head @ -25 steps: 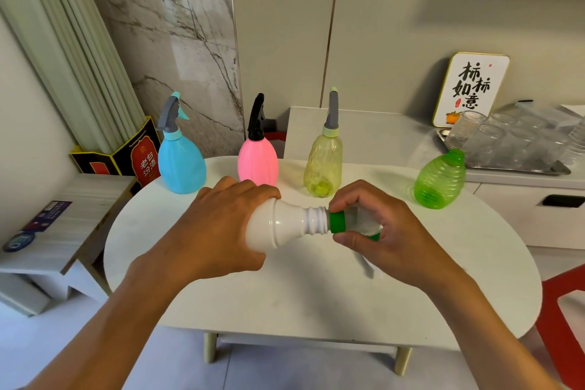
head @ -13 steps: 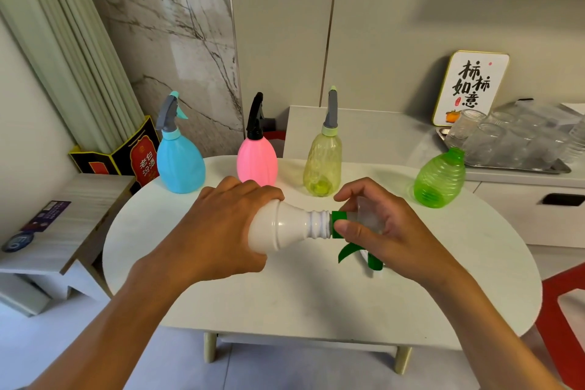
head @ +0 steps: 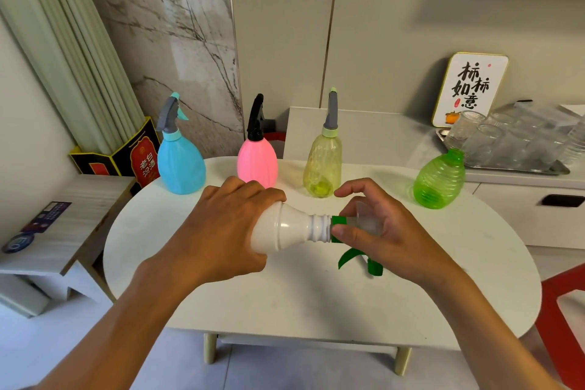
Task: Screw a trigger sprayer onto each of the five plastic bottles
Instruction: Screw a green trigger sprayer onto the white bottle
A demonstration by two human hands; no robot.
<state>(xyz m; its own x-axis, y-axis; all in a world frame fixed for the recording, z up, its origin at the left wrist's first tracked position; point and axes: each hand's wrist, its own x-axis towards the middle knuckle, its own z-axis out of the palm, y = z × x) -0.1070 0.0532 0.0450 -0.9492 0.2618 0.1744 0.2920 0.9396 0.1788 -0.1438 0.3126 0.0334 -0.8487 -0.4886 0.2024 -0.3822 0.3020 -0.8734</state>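
Observation:
My left hand (head: 218, 228) grips a white bottle (head: 285, 228) held sideways above the table, neck pointing right. My right hand (head: 383, 231) holds a clear and green trigger sprayer (head: 354, 225) with its green collar against the threaded neck; the green trigger and nozzle hang below the hand. Upright at the back of the table stand a blue bottle (head: 180, 165), a pink bottle (head: 257, 161) and a yellow bottle (head: 323, 165), each with a sprayer on top. A green ribbed bottle (head: 440, 180) without a sprayer sits at the right.
The white oval table (head: 316, 304) carries everything. A tray of upturned glasses (head: 512, 142) and a sign (head: 470, 89) rest on the counter behind right. A red chair (head: 566, 320) is at the right, a low side table (head: 60, 231) and a dark box (head: 133, 158) at the left.
My right hand has turned the sprayer around the bottle's neck, so its green trigger and nozzle now hang below the hand. The fingers have lifted and spread. The left hand holds steady.

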